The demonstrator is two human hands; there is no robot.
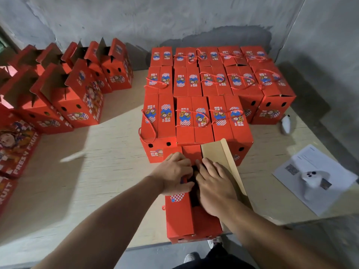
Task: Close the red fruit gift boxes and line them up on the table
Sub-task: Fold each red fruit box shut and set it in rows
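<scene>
A rough grey concrete wall point(194, 16) backs a pale wooden table point(108, 162) that carries most of the work. On its right half stand closed red boxes point(194, 84) packed in rows, rope handles lying across their tops; on the left, open boxes point(64, 90) wait with their flaps standing up. A white controller point(312, 180) rests on a sheet of paper point(334, 171) (off to the right, away from the work).

The box in hand point(180, 214) sits at the near edge, just in front of the closed rows. The left hand point(174, 173) lies flat on its left top flap, fingers fairly straight and pressing down. The right hand point(213, 183) presses on the right side near the centre seam, while a brown flap point(219, 154) is raised beside it. Whether any fingertips are tucked into the dark gap between the flaps is hard to tell.

The step appears to be closing this box. Next, the raised flap probably needs folding down and locking at the seam before the box is slid into line.
</scene>
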